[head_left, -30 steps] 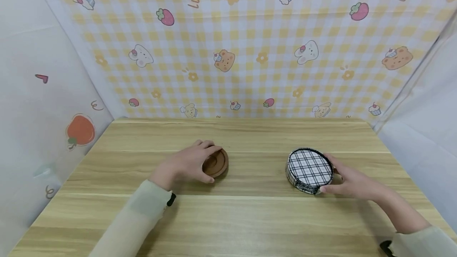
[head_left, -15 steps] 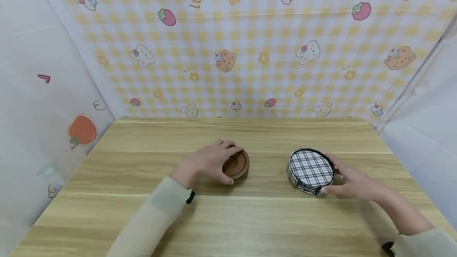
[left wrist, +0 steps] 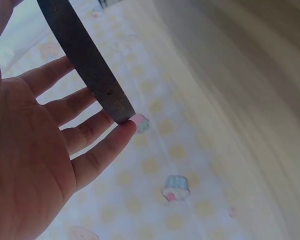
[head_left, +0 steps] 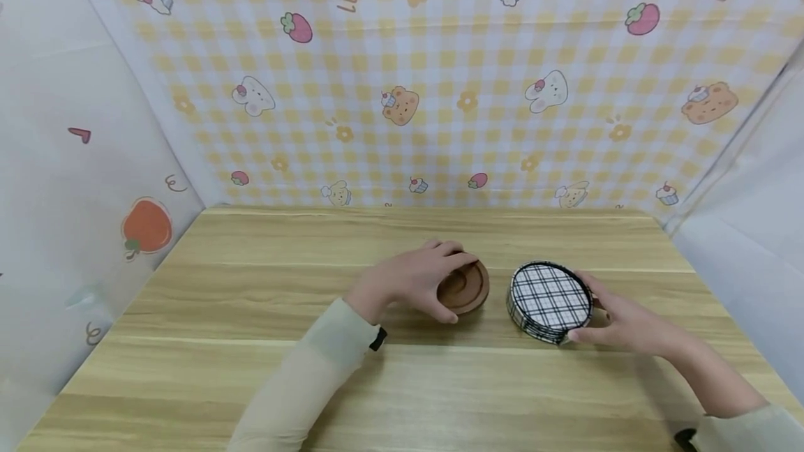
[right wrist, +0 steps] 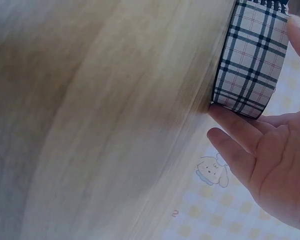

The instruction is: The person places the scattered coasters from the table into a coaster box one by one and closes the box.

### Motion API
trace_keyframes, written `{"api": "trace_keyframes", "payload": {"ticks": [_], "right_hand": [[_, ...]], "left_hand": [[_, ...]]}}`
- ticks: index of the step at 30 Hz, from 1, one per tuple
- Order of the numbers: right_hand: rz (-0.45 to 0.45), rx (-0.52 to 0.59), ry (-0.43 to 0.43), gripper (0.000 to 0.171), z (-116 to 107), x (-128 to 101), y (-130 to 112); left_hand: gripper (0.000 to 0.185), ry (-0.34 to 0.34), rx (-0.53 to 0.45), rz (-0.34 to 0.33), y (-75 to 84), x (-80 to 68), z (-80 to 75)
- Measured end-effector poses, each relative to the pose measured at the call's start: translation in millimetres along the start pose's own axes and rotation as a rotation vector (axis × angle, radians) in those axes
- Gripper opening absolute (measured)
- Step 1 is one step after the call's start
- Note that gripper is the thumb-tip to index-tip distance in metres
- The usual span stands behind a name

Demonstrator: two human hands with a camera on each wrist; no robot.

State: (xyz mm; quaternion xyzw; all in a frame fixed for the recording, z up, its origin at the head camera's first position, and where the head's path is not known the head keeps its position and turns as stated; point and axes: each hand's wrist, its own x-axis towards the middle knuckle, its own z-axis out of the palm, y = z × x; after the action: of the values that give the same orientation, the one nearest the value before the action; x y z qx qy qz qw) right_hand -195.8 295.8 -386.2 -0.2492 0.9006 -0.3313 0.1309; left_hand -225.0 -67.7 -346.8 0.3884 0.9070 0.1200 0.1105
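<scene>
Two round items lie on the wooden worktop [head_left: 207, 368], both somewhat nearer its far edge than its near one and right of its middle. Item one: a brown wooden disc [head_left: 467, 287] with a shallow ringed recess in its upper face, lying flat. The left hand [head_left: 414, 281] grips it from its left side, fingers curled over the far rim and thumb hooked round the near rim; in the left wrist view the dark edge of the disc crosses the fingertips [left wrist: 121, 129]. Item two: a plaid round box [head_left: 548, 300], white with a dark checked pattern on top and down its side wall, lying flat just beside the disc on the right, a narrow gap of bare wood between them. The right hand [head_left: 618, 323] cups it from its right side, thumb tip against the near wall and fingers round the far side; the right wrist view shows fingers [right wrist: 240, 131] pressed to the checked side wall where it meets the wood. Both forearms wear pale cream sleeves [head_left: 301, 386] with a dark strap at each wrist. Surround: a yellow checked backdrop [head_left: 440, 75] printed with bears, rabbits, strawberries and cupcakes rises from the far edge; plain white panels stand along the left and right edges.
</scene>
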Motion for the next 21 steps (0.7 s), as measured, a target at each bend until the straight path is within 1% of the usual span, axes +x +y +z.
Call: {"api": "trace_keyframes", "payload": {"ticks": [4, 9, 16, 21], "right_hand": [[0.0, 0.008, 0.002, 0.102, 1, 0, 1], [-0.005, -0.003, 0.013, 0.102, 0, 1, 2], [-0.016, -0.02, 0.011, 0.102, 2, 0, 3], [-0.02, -0.02, 0.004, 0.101, 1, 0, 2]], "left_hand": [[0.096, -0.007, 0.023, 0.028, 10.2, 13.4, -3.5], [0.096, -0.026, 0.024, 0.062, 24.0, 29.6, -7.3], [0.096, -0.019, 0.015, 0.11, 37.8, 51.9, -8.4], [0.094, -0.025, 0.016, 0.132, 47.5, 67.3, -7.1]]}}
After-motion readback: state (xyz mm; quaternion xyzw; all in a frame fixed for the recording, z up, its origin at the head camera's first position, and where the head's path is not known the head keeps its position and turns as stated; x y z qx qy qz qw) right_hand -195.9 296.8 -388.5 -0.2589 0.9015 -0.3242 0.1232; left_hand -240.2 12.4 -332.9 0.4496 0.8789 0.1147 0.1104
